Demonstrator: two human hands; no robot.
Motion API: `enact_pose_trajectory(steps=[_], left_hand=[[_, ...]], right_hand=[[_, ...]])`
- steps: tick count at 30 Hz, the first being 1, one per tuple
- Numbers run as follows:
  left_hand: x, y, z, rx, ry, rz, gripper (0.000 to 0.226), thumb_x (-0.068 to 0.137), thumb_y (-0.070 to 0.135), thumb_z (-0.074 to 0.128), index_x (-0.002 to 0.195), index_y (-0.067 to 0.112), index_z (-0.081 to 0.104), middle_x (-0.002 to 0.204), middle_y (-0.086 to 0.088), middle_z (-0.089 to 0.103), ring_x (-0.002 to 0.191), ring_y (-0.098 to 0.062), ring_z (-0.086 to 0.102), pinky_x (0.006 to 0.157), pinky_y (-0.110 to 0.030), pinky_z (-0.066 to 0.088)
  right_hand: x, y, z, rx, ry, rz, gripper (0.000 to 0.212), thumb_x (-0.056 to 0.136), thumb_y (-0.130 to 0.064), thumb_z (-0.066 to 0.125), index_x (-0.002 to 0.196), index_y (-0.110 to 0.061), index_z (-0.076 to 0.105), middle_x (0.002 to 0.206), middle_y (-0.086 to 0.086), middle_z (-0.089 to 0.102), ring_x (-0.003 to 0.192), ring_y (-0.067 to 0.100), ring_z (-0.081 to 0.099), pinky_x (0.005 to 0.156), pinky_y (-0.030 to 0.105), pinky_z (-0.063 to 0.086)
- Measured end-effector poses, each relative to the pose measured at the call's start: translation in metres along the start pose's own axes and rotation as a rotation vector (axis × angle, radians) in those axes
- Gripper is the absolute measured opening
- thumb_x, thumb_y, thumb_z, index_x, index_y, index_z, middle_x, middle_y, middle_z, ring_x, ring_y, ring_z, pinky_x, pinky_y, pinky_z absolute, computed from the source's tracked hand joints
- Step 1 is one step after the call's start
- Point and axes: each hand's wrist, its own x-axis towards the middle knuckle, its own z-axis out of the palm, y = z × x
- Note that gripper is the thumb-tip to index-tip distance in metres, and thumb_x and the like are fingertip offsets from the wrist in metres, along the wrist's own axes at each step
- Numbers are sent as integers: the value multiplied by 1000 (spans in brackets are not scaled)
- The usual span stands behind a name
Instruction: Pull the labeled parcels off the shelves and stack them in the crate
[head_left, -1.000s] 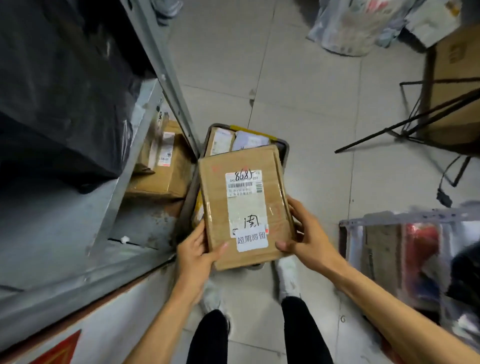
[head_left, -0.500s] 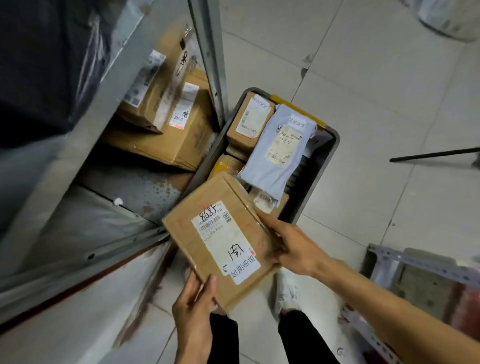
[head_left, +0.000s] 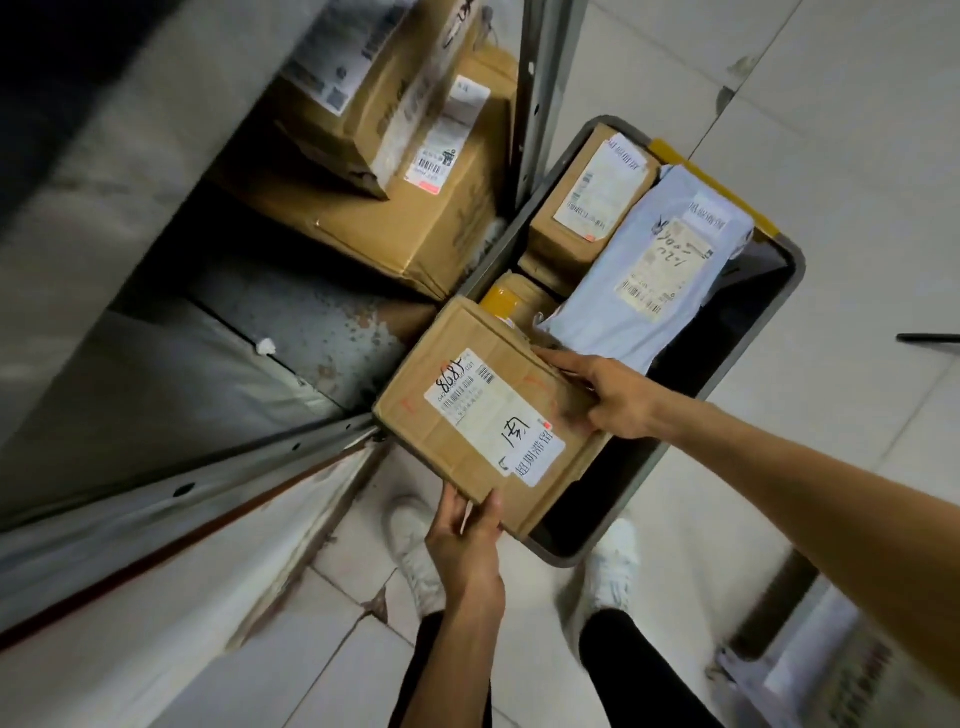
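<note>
Labeled parcel (head_left: 483, 415) hovers over the crate's (head_left: 797, 270) near corner, left grip (head_left: 467, 535) pinching its near edge, right grip (head_left: 608, 395) clamping the far side, not down yet! Several are packed inside (grey mailer (head_left: 649, 270) included); two boxes (head_left: 431, 218) wait on the shelf (head_left: 311, 322).

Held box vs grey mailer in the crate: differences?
The cardboard box is rigid and brown; the mailer is a limp grey bag. The left hand and right hand hold the box at the near end of the crate; the mailer lies inside it. Both are labelled.
</note>
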Motion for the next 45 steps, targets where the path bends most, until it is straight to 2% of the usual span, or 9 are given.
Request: enact_pose_trajectory(steps=[8, 14, 21, 23, 25, 31, 34, 37, 45], left_hand=[[50, -24, -11, 138, 35, 33, 69, 79, -7, 72, 139, 22, 53, 124, 1, 67, 111, -16, 64, 101, -40, 48], [58, -37, -21, 258, 1, -7, 74, 77, -10, 72, 141, 18, 50, 130, -2, 62, 109, -13, 64, 80, -16, 50], [49, -6, -20, 542, -9, 62, 61, 75, -4, 76, 130, 16, 59, 112, 3, 64, 92, -9, 63, 85, -21, 46], [39, 16, -16, 623, -24, 122, 55, 76, -7, 74, 125, 14, 61, 113, 2, 64, 85, -7, 61, 77, -17, 47], [28, 38, -9, 714, -56, 140, 53, 76, -4, 74, 125, 11, 60, 118, -4, 65, 92, -14, 61, 85, -22, 48], [-28, 99, 35, 1095, -306, 262, 45, 70, 8, 83, 112, 11, 67, 109, -7, 69, 95, -19, 64, 88, -31, 52], [-72, 134, 56, 1297, -373, 368, 32, 71, 14, 83, 99, 17, 67, 96, 1, 65, 91, -18, 62, 79, -26, 48], [-129, 173, 72, 1438, -451, 464, 28, 71, 16, 82, 94, 18, 66, 102, -3, 65, 98, -20, 63, 85, -29, 50], [-310, 314, 107, 1479, -463, 780, 22, 72, 17, 81, 89, 20, 67, 91, 1, 67, 90, -16, 63, 84, -27, 49]], right_hand=[[40, 17, 31, -108, 16, -59, 82, 88, 1, 57, 150, -41, 24, 157, 0, 29, 141, 24, 31, 117, 35, 25], [37, 37, 51, -7, 32, -42, 85, 83, 6, 63, 151, -31, 28, 154, 1, 32, 140, 22, 33, 115, 27, 26], [25, 18, 59, -155, 158, 65, 85, 80, -18, 72, 152, -20, 26, 138, 11, 52, 125, 29, 51, 104, 39, 43], [10, 9, 58, -230, 159, 75, 74, 79, -26, 71, 145, -19, 37, 128, 10, 59, 116, 30, 57, 96, 40, 49], [-11, -5, 51, -309, 114, 83, 56, 81, -34, 69, 132, -22, 48, 121, 4, 62, 112, 27, 59, 92, 38, 51], [-88, -58, 3, -503, 1, 88, 52, 85, -37, 68, 128, -12, 53, 121, 7, 61, 113, 27, 57, 85, 29, 44], [-136, -88, -25, -523, 9, 107, 57, 86, -36, 67, 133, -11, 49, 119, 9, 60, 112, 28, 57, 92, 34, 48], [-196, -121, -52, -593, 4, 113, 61, 86, -38, 66, 137, -10, 47, 123, 11, 59, 111, 28, 57, 94, 39, 49], [-357, -233, -140, -694, 147, 89, 62, 88, -42, 64, 137, -7, 48, 134, 11, 54, 121, 32, 52, 99, 38, 45]])
